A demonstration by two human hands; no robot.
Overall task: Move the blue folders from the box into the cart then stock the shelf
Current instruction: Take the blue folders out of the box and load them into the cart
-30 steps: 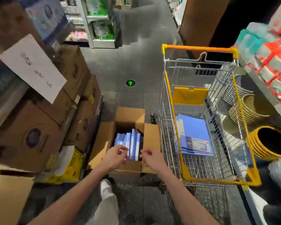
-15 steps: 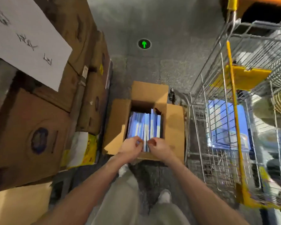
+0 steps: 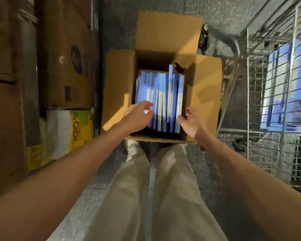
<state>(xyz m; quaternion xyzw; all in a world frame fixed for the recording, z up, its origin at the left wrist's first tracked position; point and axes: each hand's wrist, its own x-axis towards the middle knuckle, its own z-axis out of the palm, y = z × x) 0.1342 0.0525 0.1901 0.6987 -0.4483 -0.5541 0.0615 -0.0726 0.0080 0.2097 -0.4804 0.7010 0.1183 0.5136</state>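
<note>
Folders: the blue folders (image 3: 161,101) are standing on edge in a row inside the box (image 3: 119,80), filling most of it. There's a dark gap at the box's far end, and one folder is poking up higher than the rest.

Left hand: the left hand (image 3: 137,115) is reaching over the box's near-left corner. Its fingers (image 3: 147,106) are loosely bent over the left end of the row and not wrapping anything that I can see. It's too blurry to tell if they're touching.

Right hand: the right hand (image 3: 189,121) is coming in at the near-right corner of the box, palm facing the row. Its fingers are spread and just beside the rightmost folder.

Step, my guess: they're bracketing a bunch from both sides to lift it out.

Doing it well: I'd be pressing both palms flat against the outer covers and squeezing inward before lifting. I'd also be keeping the bunch upright until it clears the box flaps, since slick covers like these are probably prone to fanning out and sliding. Taking a smaller bunch is looking safer than taking the whole row.

Cart: the wire cart (image 3: 250,94) is sitting just right of the box, with a stack of folders (image 3: 283,94) already lying flat inside.

Other stuff: brown cartons (image 3: 64,58) are piling up left of the box, and a yellow-and-white pack (image 3: 68,133) is sitting below them.
</note>
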